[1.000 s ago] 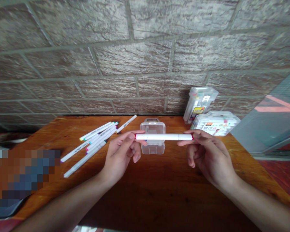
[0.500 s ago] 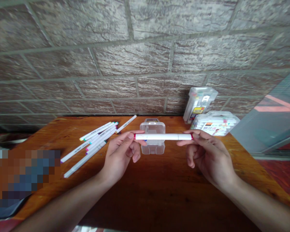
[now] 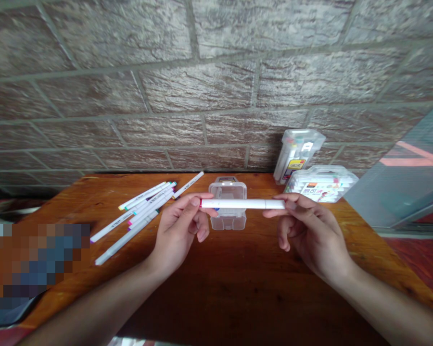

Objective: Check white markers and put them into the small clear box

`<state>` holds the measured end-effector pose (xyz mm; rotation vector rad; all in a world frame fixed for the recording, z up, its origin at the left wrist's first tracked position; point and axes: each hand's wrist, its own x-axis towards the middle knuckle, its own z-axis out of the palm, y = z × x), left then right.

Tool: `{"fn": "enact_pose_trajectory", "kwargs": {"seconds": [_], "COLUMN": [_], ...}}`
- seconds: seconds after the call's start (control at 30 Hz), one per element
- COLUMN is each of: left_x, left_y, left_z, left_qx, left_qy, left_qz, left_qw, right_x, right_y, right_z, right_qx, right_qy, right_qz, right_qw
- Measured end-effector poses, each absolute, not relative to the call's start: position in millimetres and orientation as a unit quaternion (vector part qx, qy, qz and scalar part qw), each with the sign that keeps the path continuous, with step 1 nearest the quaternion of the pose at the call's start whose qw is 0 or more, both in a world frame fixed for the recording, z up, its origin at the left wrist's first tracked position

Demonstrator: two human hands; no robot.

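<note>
Brick wall point(image 3: 223, 86): seen at 12 o'clock.
White marker point(image 3: 238, 203): pinched endwise between left hand point(image 3: 178, 226), right hand point(image 3: 317, 230).
Loose markers point(image 3: 147, 205): strewn, 9 o'clock.

Hands: 2 of yours in view right now, one L hand point(image 3: 178, 221) & one R hand point(image 3: 312, 226), both on the same pen.
Held marker point(image 3: 238, 203): just 1 between your two hands, folks.
Loose markers point(image 3: 153, 199): you've got min. 6 on the L side, overlap blurs the exact no.
Clear plastic boxes: 3 total in front of you, incl. 1 open box point(image 3: 229, 222), 1 tall case point(image 3: 298, 154) & 1 wide case point(image 3: 321, 185).
Cased markers: several per filled case, x2 cases, exact qty unreadable from your cam.
Table point(image 3: 238, 288): 1, wooden, under your arms.
</note>
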<state>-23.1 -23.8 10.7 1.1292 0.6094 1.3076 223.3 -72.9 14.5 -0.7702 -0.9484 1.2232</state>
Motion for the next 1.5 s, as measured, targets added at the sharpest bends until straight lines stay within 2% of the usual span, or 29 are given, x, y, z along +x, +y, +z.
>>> {"fn": "enact_pose_trajectory", "kwargs": {"seconds": [0.63,1.17,1.5], "left_x": [-26.4,-22.6,-23.0], "left_y": [-22.7,-28.4,-30.4], "left_z": [1.8,13.9,13.8], "left_qx": [0.564,0.651,0.674], "left_qy": [0.287,0.334,0.355], "left_qz": [0.538,0.535,0.531], "left_qw": [0.557,0.422,0.372], "right_x": [224.3,219.2,220.2], "right_y": [-72.9,-73.9,-76.9], "right_z": [8.4,15.1,13.1], "right_qx": [-0.385,-0.411,-0.444], "right_qy": [-0.466,-0.491,-0.527], "right_qz": [0.483,0.458,0.425], "right_qw": [0.634,0.617,0.586]}}
